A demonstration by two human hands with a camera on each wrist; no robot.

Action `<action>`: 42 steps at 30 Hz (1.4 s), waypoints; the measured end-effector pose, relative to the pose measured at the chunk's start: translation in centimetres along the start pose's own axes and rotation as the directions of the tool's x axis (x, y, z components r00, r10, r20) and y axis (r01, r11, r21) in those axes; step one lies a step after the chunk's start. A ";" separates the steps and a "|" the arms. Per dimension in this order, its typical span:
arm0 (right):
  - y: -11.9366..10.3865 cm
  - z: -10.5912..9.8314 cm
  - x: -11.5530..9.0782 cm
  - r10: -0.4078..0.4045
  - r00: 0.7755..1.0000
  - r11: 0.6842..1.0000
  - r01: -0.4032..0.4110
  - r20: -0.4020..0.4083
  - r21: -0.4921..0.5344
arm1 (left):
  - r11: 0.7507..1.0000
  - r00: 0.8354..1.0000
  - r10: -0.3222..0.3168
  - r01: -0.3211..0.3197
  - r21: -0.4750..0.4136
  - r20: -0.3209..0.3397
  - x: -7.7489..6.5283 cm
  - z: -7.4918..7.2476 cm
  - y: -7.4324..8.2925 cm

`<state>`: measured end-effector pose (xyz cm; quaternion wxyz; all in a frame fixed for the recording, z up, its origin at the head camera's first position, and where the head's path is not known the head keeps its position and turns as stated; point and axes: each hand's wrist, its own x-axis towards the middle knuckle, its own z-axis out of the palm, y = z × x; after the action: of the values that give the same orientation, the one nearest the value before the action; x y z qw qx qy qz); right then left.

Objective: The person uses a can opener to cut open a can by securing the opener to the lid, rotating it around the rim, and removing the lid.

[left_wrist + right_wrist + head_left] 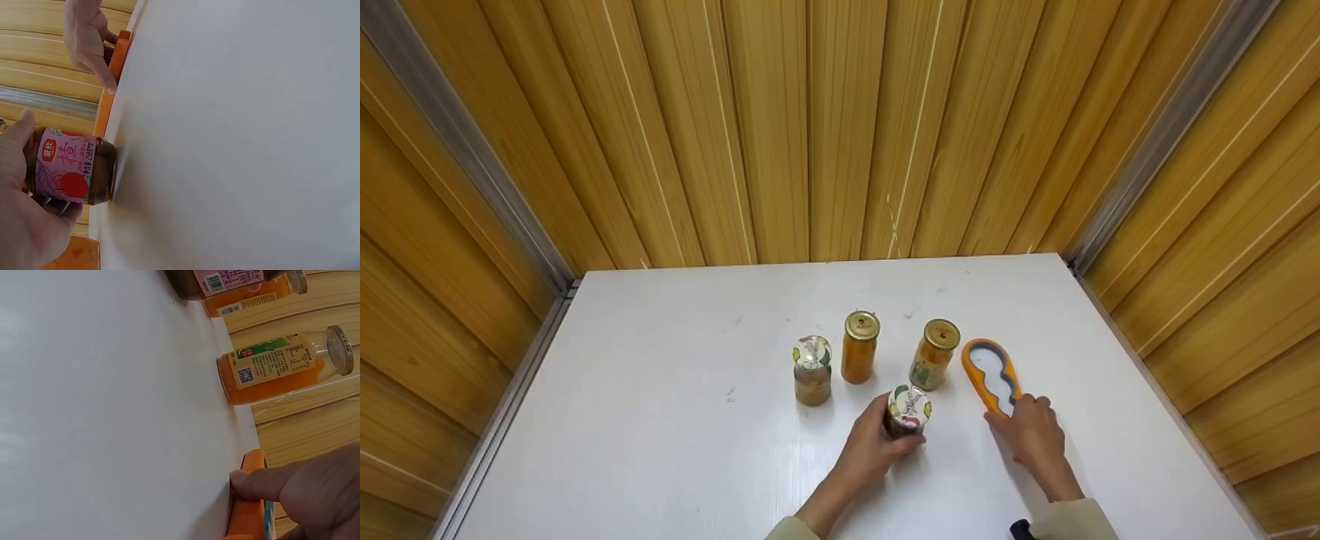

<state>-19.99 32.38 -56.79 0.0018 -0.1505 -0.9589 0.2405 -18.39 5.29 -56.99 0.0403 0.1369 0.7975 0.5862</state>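
The left hand [871, 444] is holding a jar [910, 409] upright, fingers wrapping round it. The right hand [1036, 435] is pinching the near end of an orange opener [979, 386], which is lying right of the jar, its long shape pointing away and a bit left.

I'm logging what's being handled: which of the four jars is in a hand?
The pink-labelled jar with the patterned lid, held by the left hand. The other patterned-lid jar and both gold-lidded jars stand untouched on the table.

Jar [72, 167] reads "楂", "258" (pink label [63, 164]).
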 end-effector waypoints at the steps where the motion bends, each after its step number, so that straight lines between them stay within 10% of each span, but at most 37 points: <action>1: 0.0 0.0 0.0 -0.003 1.000 1.000 0.003 -0.006 0.002 | 1.000 1.000 -0.011 0.011 -0.002 0.004 0.0 0.0 0.0; 11: 0.0 0.0 -0.4 0.041 0.999 0.999 -0.040 -0.016 0.013 | 0.994 0.993 -0.105 0.107 -0.031 0.060 0.2 -0.2 -0.4; 22: 0.6 -1.3 -1.7 0.094 0.984 0.956 -0.132 0.149 0.264 | 0.992 0.989 -0.118 0.121 -0.034 0.085 0.0 -0.3 -0.4; 42: -4.5 -5.8 -5.6 0.011 0.999 0.965 0.002 -0.047 0.264 | 0.997 0.994 -0.066 0.068 -0.024 0.093 -0.8 -1.6 -0.7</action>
<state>-15.49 29.65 -49.14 0.0444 -0.1568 -0.9178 0.3621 -18.07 3.43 -57.22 0.0984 0.1363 0.7908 0.5885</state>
